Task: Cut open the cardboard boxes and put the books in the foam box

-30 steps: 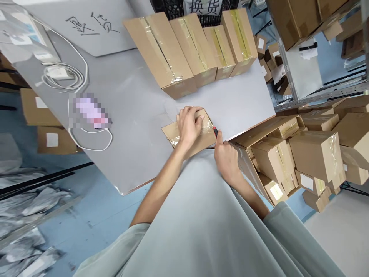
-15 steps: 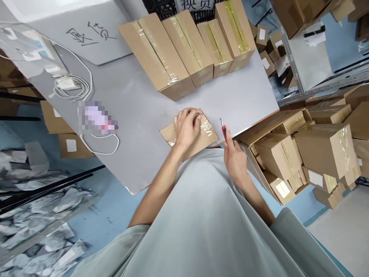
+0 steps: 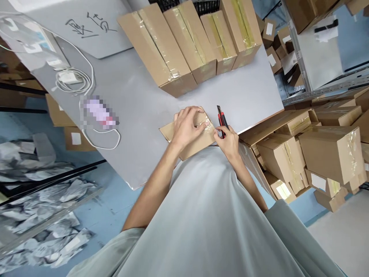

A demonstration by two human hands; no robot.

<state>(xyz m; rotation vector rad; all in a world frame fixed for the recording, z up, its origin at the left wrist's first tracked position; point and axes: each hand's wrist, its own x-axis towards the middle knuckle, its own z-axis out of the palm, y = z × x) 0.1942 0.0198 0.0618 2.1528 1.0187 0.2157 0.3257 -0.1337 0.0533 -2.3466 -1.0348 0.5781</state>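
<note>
A small taped cardboard box (image 3: 193, 148) lies at the table's near edge, tilted toward the right. My left hand (image 3: 187, 127) grips it from above, fingers bent over its far edge and thumb on the shiny clear tape (image 3: 206, 122). At the box's right end, my right hand (image 3: 227, 142) holds a red and black utility knife (image 3: 222, 122) with its blade pointing away from me. The thumb and fingertips of that hand are close together by the box's right edge; whether they pinch the tape there I cannot tell.
Several taped cardboard boxes (image 3: 178, 42) stand in a row at the back of the grey table (image 3: 138, 127). A white bin (image 3: 86, 27), a coiled white cable (image 3: 73, 80) and a blurred pink object (image 3: 99, 111) are on the left. A large carton of boxes (image 3: 282, 154) stands right.
My right hand has moved up and left to the box's right edge, and the knife has turned more upright. My left thumb has stretched out across the tape.
</note>
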